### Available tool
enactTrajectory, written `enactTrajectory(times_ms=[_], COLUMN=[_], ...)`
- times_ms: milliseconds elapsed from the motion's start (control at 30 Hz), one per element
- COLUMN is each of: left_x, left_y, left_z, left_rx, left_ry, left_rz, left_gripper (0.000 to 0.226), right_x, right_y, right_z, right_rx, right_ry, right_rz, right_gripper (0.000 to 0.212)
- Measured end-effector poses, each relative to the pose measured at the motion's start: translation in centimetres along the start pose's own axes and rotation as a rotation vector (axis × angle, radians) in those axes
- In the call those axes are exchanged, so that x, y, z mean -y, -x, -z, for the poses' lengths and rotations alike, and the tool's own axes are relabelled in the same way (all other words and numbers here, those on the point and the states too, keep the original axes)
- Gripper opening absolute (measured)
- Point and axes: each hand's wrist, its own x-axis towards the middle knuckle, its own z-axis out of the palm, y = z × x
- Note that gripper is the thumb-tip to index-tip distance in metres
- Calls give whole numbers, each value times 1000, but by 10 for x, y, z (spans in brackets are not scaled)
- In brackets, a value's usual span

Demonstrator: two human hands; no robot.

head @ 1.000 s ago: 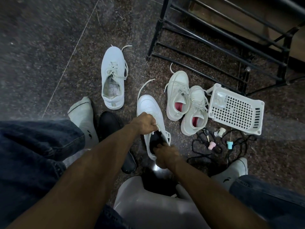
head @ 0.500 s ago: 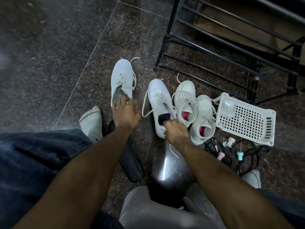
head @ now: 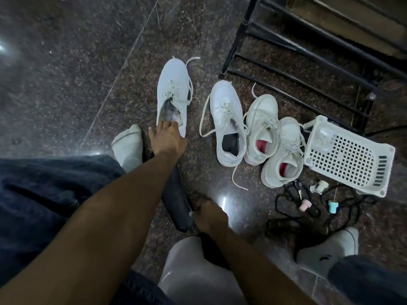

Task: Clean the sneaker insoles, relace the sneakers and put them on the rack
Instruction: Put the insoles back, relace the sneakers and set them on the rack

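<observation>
Second sneaker (head: 228,126) got set down — left hand (head: 168,139) now grabs the far sneaker's (head: 172,95) heel, right hand (head: 209,216) pinches the black insole (head: 175,194).

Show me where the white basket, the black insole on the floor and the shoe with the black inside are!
white basket (head: 343,159): head view, on its perforated side wall.
black insole (head: 174,194): head view, on its middle, between the two arms.
shoe with the black inside (head: 224,100): head view, on its white toe cap.
</observation>
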Motion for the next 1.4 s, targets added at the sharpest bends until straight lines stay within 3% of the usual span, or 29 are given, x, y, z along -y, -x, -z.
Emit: enactTrajectory(times_ms=[233,500,733,867,1033,1133,1300,1400], left_x=[-6,-7,-6,-8,-9,-10,-11,-18], left_y=[9,6,9,7,10,15,24,41], left_z=[-13,-14,-13,-12,-13,-13,-19,-25], left_rx=[25,14,70,102,70,60,51,51], left_ry=[96,113,153,171,182,193,130,98], left_rz=[17,53,21,33,51,53,50,44], left_gripper=[55,53,54,55,59,61,59,56], right_x=[-2,-11,9,11,-20,-43,-87,-105], right_y=[-9,-13,-19,-23,-33,-35,-28,-11], right_z=[-25,7,-17,-18,14,38,67,76], right_rx=[14,1,44,59,66,77,-78,-131], right_ry=[37,79,-9,31,21,-4,-118,40], right_rz=[-74,-21,-11,-26,-60,-68,-117,-167], right_gripper=[36,24,36,27,27,13,5,31])
